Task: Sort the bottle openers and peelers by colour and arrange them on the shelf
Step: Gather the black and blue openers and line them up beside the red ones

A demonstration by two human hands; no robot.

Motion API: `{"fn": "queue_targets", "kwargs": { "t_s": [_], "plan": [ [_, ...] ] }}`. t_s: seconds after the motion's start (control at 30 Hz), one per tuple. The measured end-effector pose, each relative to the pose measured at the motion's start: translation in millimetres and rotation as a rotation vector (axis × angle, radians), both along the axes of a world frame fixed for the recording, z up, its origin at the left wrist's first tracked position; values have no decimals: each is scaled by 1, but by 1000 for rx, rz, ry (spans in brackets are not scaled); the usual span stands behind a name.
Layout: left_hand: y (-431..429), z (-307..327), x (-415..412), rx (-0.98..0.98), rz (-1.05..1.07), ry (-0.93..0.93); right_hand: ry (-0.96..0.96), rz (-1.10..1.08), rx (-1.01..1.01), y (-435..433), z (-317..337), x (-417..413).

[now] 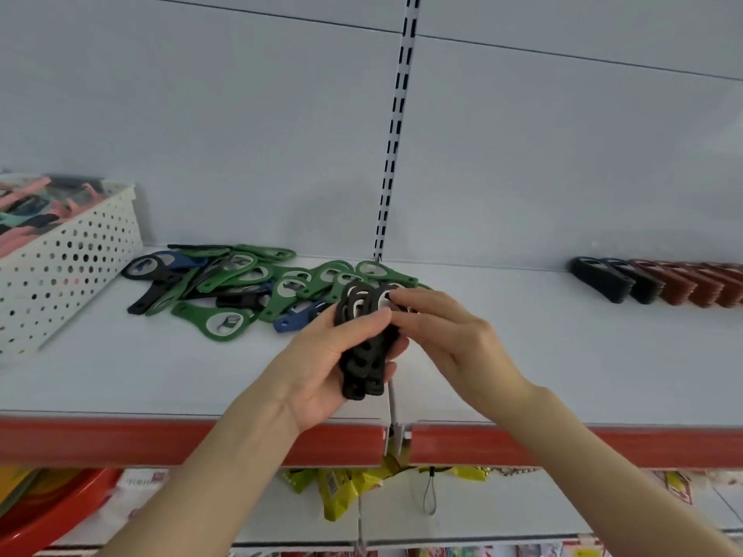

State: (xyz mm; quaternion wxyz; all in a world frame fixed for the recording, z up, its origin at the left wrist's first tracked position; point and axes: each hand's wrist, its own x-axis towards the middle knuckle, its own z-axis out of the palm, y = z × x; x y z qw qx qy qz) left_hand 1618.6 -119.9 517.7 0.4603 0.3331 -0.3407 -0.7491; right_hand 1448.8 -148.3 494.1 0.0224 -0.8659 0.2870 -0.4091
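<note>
My left hand [321,363] grips a bunch of black bottle openers [364,347], held upright above the white shelf [161,367]. My right hand [450,335] pinches the top of the rightmost black opener in that bunch. Behind the hands lies a loose pile of green, blue and black bottle openers [241,287]. At the far right a row of black openers [615,281] and brown-red openers [699,285] stands on edge along the shelf's back.
A white perforated basket [72,267] with pink and dark tools stands at the left end. The shelf has a red front strip [120,440]. A slotted upright [396,126] runs up the back wall. Packaged goods hang on the shelf below.
</note>
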Motion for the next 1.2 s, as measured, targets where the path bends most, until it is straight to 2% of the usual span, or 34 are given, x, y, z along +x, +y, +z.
{"fn": "queue_targets", "kwargs": {
  "t_s": [0.1, 0.17, 0.27, 0.33, 0.43, 0.53, 0.67, 0.73, 0.8, 0.87, 0.97, 1.07, 1.2],
  "plan": [
    [-2, -1, -25, -26, 103, -24, -301, -95, 269, 7, 10, -14],
    [-4, -2, -46, -40, 225, -12, -455, -196, 529, 14, 19, -26],
    [-6, -3, -83, -85, 387, -34, -558, -114, 1021, 23, 27, -46],
    [-6, -4, -108, -121, 436, -9, -540, -16, 1168, 26, 30, -56],
    [-7, -7, -136, -123, 496, 8, -544, 63, 1187, 24, 34, -71],
    [-9, -9, -151, -144, 451, -22, -547, 101, 1207, 19, 36, -93],
    [-11, -5, -155, -222, 438, -95, -372, 81, 1163, 12, 39, -123],
    [-16, -4, -152, -273, 481, -218, -240, 63, 1069, 6, 42, -138],
    [-22, -6, -147, -340, 497, -461, -55, 18, 885, -3, 44, -152],
    [-26, -12, -145, -442, 393, -682, 186, -55, 666, -12, 41, -163],
    [-29, -23, -150, -542, 228, -808, 375, -109, 511, -19, 28, -171],
    [-34, -26, -156, -568, 169, -889, 307, -166, 587, -20, 12, -179],
    [-37, -32, -160, -550, 95, -938, 108, -262, 818, -18, -4, -187]
  ]
}}
